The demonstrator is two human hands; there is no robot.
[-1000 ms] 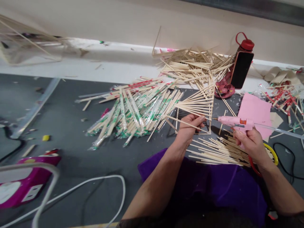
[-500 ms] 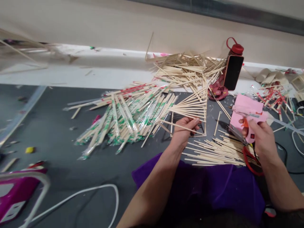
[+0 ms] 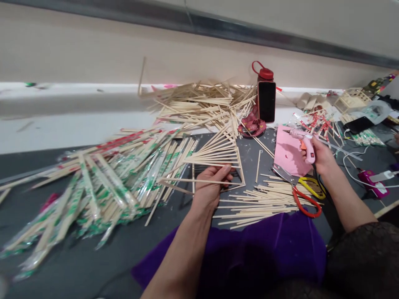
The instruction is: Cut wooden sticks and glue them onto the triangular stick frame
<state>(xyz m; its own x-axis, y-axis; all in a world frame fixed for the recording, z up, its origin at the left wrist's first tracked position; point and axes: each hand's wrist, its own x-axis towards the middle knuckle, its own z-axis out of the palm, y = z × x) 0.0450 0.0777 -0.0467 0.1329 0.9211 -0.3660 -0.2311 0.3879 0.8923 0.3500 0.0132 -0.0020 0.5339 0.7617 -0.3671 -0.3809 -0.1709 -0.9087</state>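
Note:
My left hand [image 3: 209,185] grips a frame of thin wooden sticks [image 3: 215,154] between thumb and fingers. Its sticks fan out from the left and meet an upright edge on the right. In my right hand [image 3: 322,154] is a pink hot glue gun [image 3: 307,145], its nozzle pointing left over a pink sheet [image 3: 288,153]. Fingers wrap the handle near the orange trigger. Below the glue gun lie scissors [image 3: 307,202] with red and yellow handles. Loose cut sticks [image 3: 255,203] are spread between my hands, close to the purple cloth [image 3: 249,253].
Wrapped chopsticks [image 3: 102,182] cover the left of the dark table. Behind them is a heap of bare sticks [image 3: 205,97]. A phone [image 3: 267,101] leans on a red-capped bottle [image 3: 266,74]. White cables and a purple power adapter [image 3: 373,183] sit at the right.
The view has swung right, showing more of the table there. My right hand has moved the glue gun away from the scissors, which now show fully. My left hand still holds the stick frame.

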